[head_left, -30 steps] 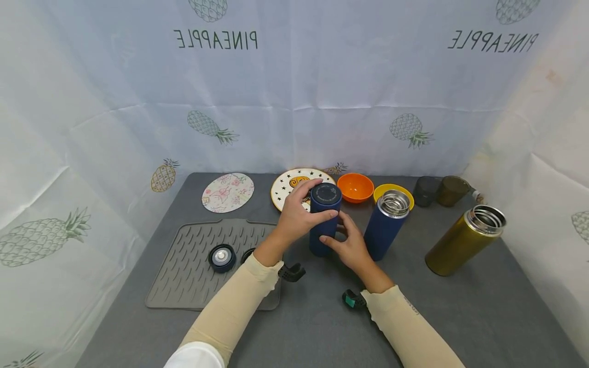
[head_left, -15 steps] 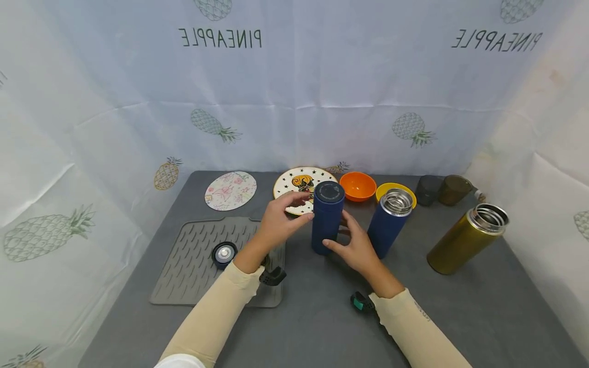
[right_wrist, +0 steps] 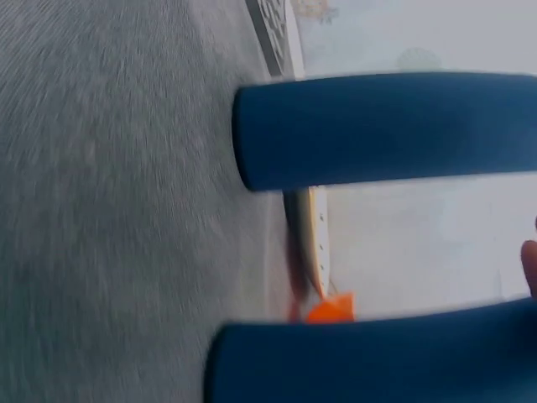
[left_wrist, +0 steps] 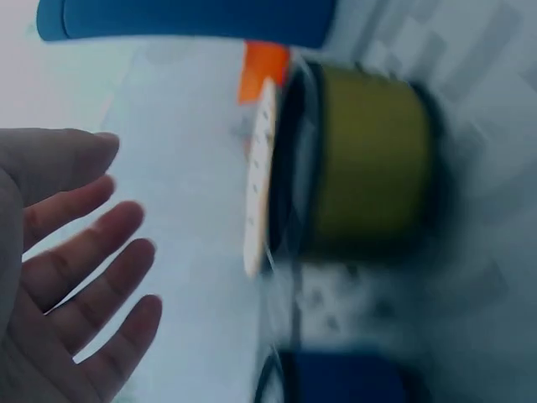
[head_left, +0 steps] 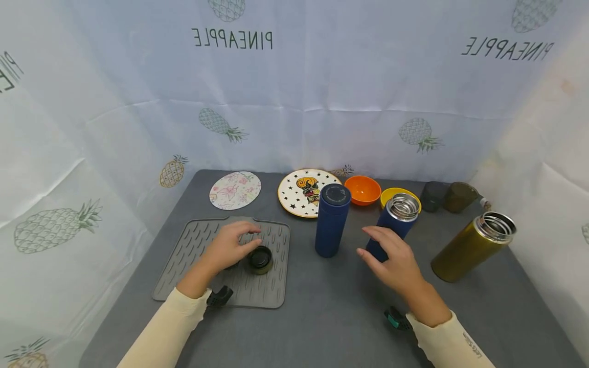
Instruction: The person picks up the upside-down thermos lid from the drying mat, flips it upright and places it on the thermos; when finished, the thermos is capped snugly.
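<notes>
My left hand [head_left: 230, 248] hovers over the grey drying mat with its fingers spread and nothing in them. Just right of its fingertips, an olive bottle lid [head_left: 260, 260] with a black top sits on the mat. A navy lid [left_wrist: 344, 378] shows in the left wrist view; the hand mostly hides it from the head camera. A navy bottle [head_left: 332, 220], its dark lid on, stands upright mid-table, untouched. My right hand [head_left: 393, 260], loosely curved and empty, is in front of a second navy bottle [head_left: 395, 222] with a bare steel mouth, overlapping it in the head view.
An olive bottle [head_left: 471, 248] without a lid stands at the right. Along the back are a floral oval mat [head_left: 235, 190], a starry plate [head_left: 294, 197], an orange bowl [head_left: 362, 190], a yellow bowl [head_left: 388, 193] and two dark cups [head_left: 459, 198]. The drying mat [head_left: 271, 296] lies left.
Both hands have let go of the lidded navy bottle, which stays standing. The left hand has moved left over the drying mat; the right hand has moved right to the second navy bottle.
</notes>
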Available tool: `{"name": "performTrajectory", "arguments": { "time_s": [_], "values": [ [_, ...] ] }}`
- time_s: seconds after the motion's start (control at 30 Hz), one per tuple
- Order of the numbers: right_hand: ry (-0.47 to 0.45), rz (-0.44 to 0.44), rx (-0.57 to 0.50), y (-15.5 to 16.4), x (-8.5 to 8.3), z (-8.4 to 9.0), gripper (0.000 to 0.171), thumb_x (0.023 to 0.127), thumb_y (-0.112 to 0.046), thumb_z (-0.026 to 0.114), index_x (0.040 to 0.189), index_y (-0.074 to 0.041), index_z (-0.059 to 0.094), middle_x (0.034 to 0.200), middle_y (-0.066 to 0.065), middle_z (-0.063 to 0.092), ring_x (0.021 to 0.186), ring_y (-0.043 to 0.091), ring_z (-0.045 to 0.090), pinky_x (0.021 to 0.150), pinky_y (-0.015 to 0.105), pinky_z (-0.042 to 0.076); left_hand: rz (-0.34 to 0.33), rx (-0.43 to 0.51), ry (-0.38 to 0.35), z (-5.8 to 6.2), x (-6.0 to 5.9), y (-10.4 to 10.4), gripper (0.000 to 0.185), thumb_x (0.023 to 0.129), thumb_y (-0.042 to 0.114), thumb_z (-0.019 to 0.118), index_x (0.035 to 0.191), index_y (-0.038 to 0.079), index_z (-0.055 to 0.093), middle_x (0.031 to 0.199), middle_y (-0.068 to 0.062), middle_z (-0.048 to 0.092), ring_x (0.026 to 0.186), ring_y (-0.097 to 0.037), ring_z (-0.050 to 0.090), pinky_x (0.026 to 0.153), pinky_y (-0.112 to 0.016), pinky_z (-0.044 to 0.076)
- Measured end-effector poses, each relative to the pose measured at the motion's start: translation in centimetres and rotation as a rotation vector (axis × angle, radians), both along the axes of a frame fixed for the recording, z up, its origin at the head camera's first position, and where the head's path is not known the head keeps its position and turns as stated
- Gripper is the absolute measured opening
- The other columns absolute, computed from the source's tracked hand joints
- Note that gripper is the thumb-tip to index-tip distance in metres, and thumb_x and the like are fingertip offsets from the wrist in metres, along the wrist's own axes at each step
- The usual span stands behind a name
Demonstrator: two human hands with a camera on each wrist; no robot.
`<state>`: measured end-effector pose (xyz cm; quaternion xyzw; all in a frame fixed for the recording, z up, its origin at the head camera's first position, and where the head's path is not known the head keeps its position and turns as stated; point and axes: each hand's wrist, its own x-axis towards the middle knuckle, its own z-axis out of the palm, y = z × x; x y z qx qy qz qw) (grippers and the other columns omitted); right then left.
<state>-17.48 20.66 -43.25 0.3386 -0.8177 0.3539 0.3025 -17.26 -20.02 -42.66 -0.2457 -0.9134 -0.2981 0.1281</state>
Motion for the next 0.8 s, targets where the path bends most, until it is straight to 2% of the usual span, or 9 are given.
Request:
{"name": "performTrajectory", "arguments": {
  "time_s": [0.1,0.2,0.3,0.4,0.53,0.63,0.7,0.8],
  "values": [
    [0.081,0.015,-0.076,1.1,0.1,0.2,0.044,0.093,-0.041,0.066,0.111,-0.002,0.07,0.106,0.01,0.068,0.094,0.021,0.062,0.094,0.016,0.041,0.049,-0.064,-0.028,-0.5,0.8,-1.7,0.028,0.084,0.016,0.078,0.111,0.009,0.071,0.114,-0.006,0.066,0.105,-0.025,0.061,0.086,-0.047,0.05],
    [0.118,0.016,-0.207,2.2,0.1,0.5,0.038,0.091,-0.035,0.07,0.098,0.003,0.073,0.093,0.013,0.07,0.088,0.016,0.063,0.089,0.016,0.043,0.113,-0.114,-0.074,-0.9,1.5,-3.5,0.032,0.085,0.018,0.078,0.113,0.007,0.07,0.117,-0.009,0.064,0.109,-0.029,0.059,0.088,-0.05,0.048],
    [0.104,0.008,-0.363,2.9,0.3,1.0,0.025,0.085,-0.014,0.076,0.089,0.01,0.07,0.082,0.017,0.067,0.082,0.011,0.061,0.083,0.017,0.046,0.169,-0.135,-0.124,-1.0,1.9,-4.8,0.036,0.085,0.021,0.077,0.116,0.006,0.069,0.122,-0.013,0.062,0.115,-0.033,0.055,0.091,-0.055,0.044],
    [0.046,-0.002,-0.508,3.1,0.6,1.8,0.015,0.08,0.008,0.071,0.085,0.019,0.062,0.078,0.018,0.062,0.077,0.009,0.059,0.078,0.018,0.048,0.19,-0.153,-0.145,-1.0,2.2,-5.8,0.041,0.085,0.024,0.077,0.12,0.006,0.067,0.126,-0.015,0.059,0.118,-0.036,0.052,0.092,-0.058,0.042],
    [-0.045,-0.012,-0.642,3.2,0.5,1.9,0.021,0.077,0.02,0.063,0.093,0.026,0.05,0.084,0.017,0.056,0.079,0.013,0.056,0.078,0.02,0.048,0.193,-0.162,-0.182,-1.3,2.4,-6.7,0.054,0.082,0.03,0.08,0.127,0.006,0.062,0.13,-0.015,0.056,0.12,-0.038,0.05,0.093,-0.059,0.041],
    [-0.094,0.007,-0.713,3.7,-0.5,0.3,0.034,0.077,0.022,0.061,0.106,0.028,0.043,0.094,0.017,0.053,0.086,0.019,0.054,0.081,0.023,0.046,0.212,-0.149,-0.243,-1.9,2.5,-7.1,0.069,0.078,0.037,0.082,0.134,0.007,0.057,0.136,-0.016,0.052,0.122,-0.04,0.049,0.092,-0.06,0.041],
    [-0.137,0.025,-0.741,4.2,-1.2,-1.2,0.043,0.077,0.021,0.061,0.115,0.025,0.042,0.102,0.015,0.052,0.092,0.02,0.053,0.085,0.024,0.045,0.231,-0.126,-0.287,-2.5,2.7,-7.3,0.077,0.076,0.041,0.083,0.139,0.007,0.052,0.139,-0.016,0.05,0.122,-0.042,0.049,0.092,-0.061,0.041],
    [-0.216,0.055,-0.766,4.7,-2.1,-3.2,0.052,0.08,0.016,0.063,0.128,0.014,0.044,0.115,0.011,0.052,0.104,0.02,0.052,0.09,0.024,0.043,0.252,-0.081,-0.335,-3.4,2.9,-7.5,0.087,0.074,0.043,0.084,0.143,0.006,0.047,0.14,-0.017,0.05,0.121,-0.044,0.049,0.093,-0.061,0.041]
  ]
}}
